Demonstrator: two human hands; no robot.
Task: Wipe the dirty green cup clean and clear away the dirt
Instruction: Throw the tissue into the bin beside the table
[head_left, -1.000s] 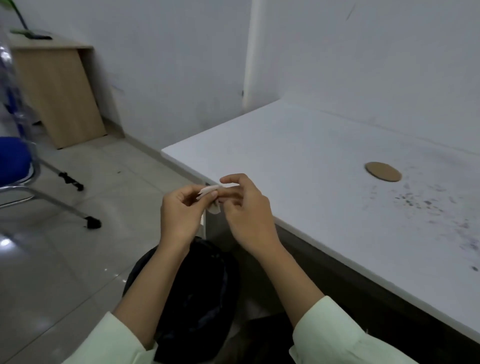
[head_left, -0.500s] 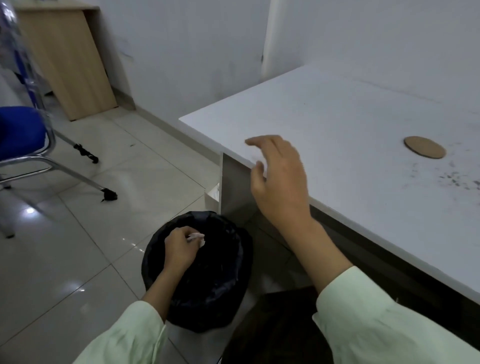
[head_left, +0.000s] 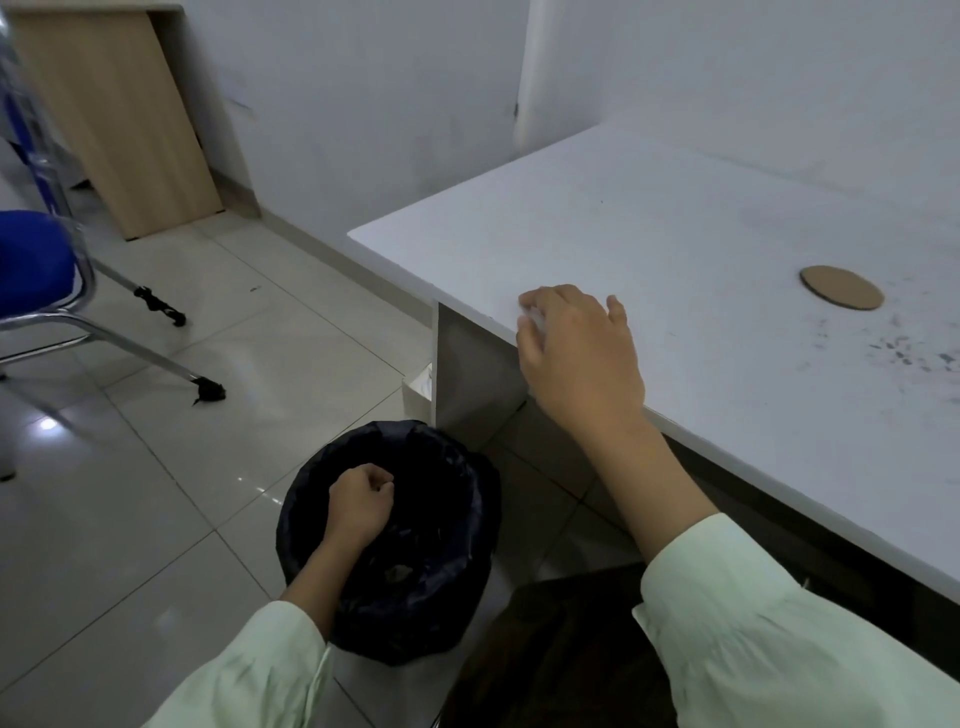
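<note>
No green cup is in view. My left hand (head_left: 361, 501) is curled into a fist over the mouth of the black-lined waste bin (head_left: 457, 587) on the floor, and no tissue shows in it. My right hand (head_left: 579, 356) rests palm down on the near edge of the white table (head_left: 649, 218), fingers spread and bent, holding nothing that I can make out. Dark specks of dirt (head_left: 904, 353) lie on the table at the far right.
A round brown coaster (head_left: 841, 287) lies on the table beside the dirt. A blue chair (head_left: 36, 270) with metal legs stands on the tiled floor to the left, and a wooden cabinet (head_left: 114, 114) stands against the back wall.
My hands parted from a white tissue held between them. The left hand carried it down over the bin and has closed into a fist; the tissue no longer shows. The right hand settled on the table edge.
</note>
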